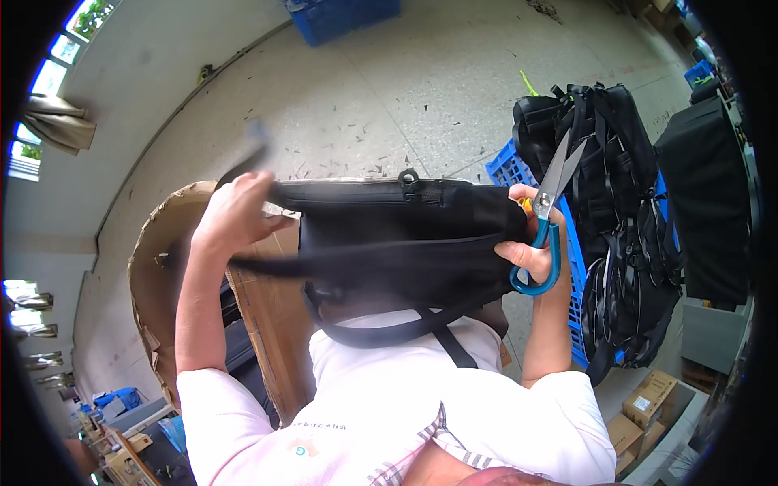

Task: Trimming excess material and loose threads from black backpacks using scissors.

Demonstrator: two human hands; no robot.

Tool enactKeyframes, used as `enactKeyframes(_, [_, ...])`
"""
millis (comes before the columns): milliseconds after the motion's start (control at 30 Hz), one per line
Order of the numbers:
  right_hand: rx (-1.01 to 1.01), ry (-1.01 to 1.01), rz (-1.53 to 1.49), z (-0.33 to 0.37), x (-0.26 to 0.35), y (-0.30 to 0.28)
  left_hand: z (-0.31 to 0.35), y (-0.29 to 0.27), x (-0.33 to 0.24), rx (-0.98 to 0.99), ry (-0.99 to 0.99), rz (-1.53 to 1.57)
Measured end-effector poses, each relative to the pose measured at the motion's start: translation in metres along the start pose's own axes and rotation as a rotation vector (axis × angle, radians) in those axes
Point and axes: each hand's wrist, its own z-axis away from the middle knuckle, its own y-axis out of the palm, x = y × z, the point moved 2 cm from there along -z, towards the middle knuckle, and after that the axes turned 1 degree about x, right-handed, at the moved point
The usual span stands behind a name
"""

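A black fabric bag (389, 219) lies across in front of my torso, with a zipper and a small buckle ring (409, 180) along its far edge. Its loose straps hang over the near side. At the bag's left end, my left hand (237, 212) pinches a black strap (243, 165), whose free end is smeared by motion. My right hand (527, 243) grips the bag's right end and also carries scissors (549, 186) with teal handles. The scissor blades point up and away from me, slightly apart. A bit of yellow (527, 206) shows by the right fingers.
To the right, a blue plastic crate (577, 304) is heaped with black bags (620, 211). An open cardboard box (263, 324) with dark contents stands at the left. Dark scraps litter the floor (356, 105). A blue bin (344, 18) sits at the far side; small cartons (648, 398) are lower right.
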Motion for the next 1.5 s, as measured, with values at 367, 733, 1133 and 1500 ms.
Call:
enactKeyframes(367, [-0.043, 0.016, 0.164, -0.002, -0.006, -0.006, 0.002, 0.138, 0.041, -0.454, -0.317, 1.922])
enactKeyframes(733, [0.045, -0.099, 0.965, 0.011, 0.039, -0.054, -0.019, 0.112, 0.066, -0.605, 0.017, 2.096])
enactKeyframes(1133, [0.052, -0.202, 1.127, 0.035, 0.055, -0.069, -0.027, 0.125, 0.087, -0.618, -0.005, 1.924])
enactKeyframes(1500, [0.092, -0.227, 1.126, 0.026, 0.048, -0.068, -0.026, 0.107, 0.063, -0.571, -0.027, 2.032])
